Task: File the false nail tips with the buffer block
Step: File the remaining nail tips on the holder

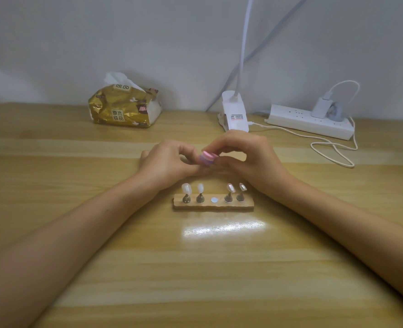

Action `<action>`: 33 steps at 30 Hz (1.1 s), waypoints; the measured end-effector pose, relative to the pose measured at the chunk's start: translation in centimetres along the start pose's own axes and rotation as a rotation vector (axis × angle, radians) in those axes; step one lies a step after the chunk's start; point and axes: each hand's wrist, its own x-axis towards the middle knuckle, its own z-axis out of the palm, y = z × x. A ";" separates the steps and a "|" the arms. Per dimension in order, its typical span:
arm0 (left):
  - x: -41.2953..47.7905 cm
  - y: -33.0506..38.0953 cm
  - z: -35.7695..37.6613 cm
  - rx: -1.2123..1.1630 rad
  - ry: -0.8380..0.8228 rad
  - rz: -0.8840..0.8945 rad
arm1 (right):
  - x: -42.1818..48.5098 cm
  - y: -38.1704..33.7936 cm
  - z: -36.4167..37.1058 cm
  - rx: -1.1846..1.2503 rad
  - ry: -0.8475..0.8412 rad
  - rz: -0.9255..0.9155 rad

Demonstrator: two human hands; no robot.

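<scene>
At the far left of the table (54, 233), against the wall, lies a gold tissue pack (124, 106) with a white tissue sticking out of its top. Nearer the middle, the left hand (169, 162) rests on the table with its fingers curled inward toward the right; whether its grip closes on anything cannot be told, since the fingertips are hidden behind the hand itself. Meeting it is the buffer block (207, 158), a small pink and purple piece raised just above the table between both hands. Directly in front of the hands, closer to the person, sits a wooden stand (213, 205) carrying four false nail tips (186, 187) on upright metal holders, two at its left end and two at its right end, with a bare round disc (214, 199) between the pairs. The right hand (245, 159) pinches the buffer block, its grip set on it with thumb below and fingers arched over the top. Behind that hand stands a white lamp base (234, 112). Farther right lies a white power strip (311, 121) with a charger (322, 106) plugged in, and a white cable (333, 152) loops on the table in front of it.
</scene>
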 end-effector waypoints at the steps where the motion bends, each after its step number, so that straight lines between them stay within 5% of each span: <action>1: 0.0 0.0 0.0 0.006 0.003 -0.001 | 0.0 0.1 -0.1 0.014 0.011 0.037; 12: 0.0 0.1 -0.1 0.012 0.007 0.017 | 0.3 -0.1 0.1 0.173 0.064 0.085; 33: 0.2 -0.2 0.1 0.015 -0.001 0.014 | 0.1 -0.4 0.5 0.067 0.037 0.024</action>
